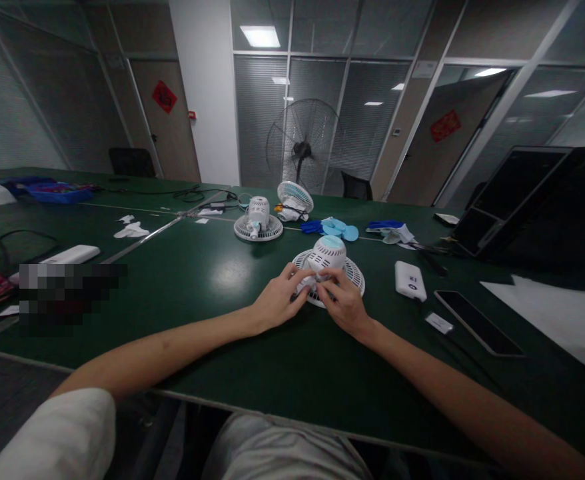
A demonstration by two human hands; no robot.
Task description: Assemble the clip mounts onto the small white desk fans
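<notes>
A small white fan (pixel 328 261) lies face down on the green table (pixel 212 267), its round motor housing pointing up and its grille flat on the top. My left hand (pixel 278 300) and my right hand (pixel 343 303) meet at the fan's near side. Both have fingers curled and pinched on a small white part at the fan's base. What exactly the fingertips hold is too small to make out.
A second white fan (pixel 258 223) lies farther back, with a third (pixel 292 200) tilted behind it. Blue fan blades (pixel 340 229) and blue gloves (pixel 383 225) lie beyond. A white power bank (pixel 410 280), a phone (pixel 477 323), paper (pixel 547 310) and a laptop (pixel 517 193) are at right.
</notes>
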